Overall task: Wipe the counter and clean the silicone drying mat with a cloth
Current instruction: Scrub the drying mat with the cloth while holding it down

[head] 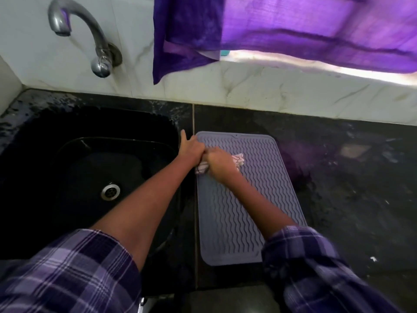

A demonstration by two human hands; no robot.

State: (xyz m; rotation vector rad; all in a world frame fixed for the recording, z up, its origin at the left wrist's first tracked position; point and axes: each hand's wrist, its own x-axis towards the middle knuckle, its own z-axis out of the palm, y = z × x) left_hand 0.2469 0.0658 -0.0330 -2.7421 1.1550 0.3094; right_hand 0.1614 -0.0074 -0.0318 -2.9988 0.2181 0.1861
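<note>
Sleeves of purple plaid are recorded nearest the camera, with both bare forearms extended toward the silicone drying mat, which is taken as the landmark throughout. Mat: grey, wavy-ribbed, laid flat on the dark counter just right of the black sink; its long axis is run from the near counter edge toward the back wall, and the short end bearing a small notch is pointed at the wall. Right hand: pressed on the mat's far left part and closed on a crumpled pale cloth, which is bunched under the palm and shown at both sides of it. Left hand: set at the mat's far left corner, touching the right hand, thumb raised; whether the mat edge or the cloth is gripped by it cannot be told. Progress is judged as midway: the mat is being wiped near its far end, while pale specks and smears are seen on the counter right of the mat, so counter wiping is judged unfinished. Beyond the mat, a marble-patterned wall, a metal tap above the sink and a purple curtain are listed.
</note>
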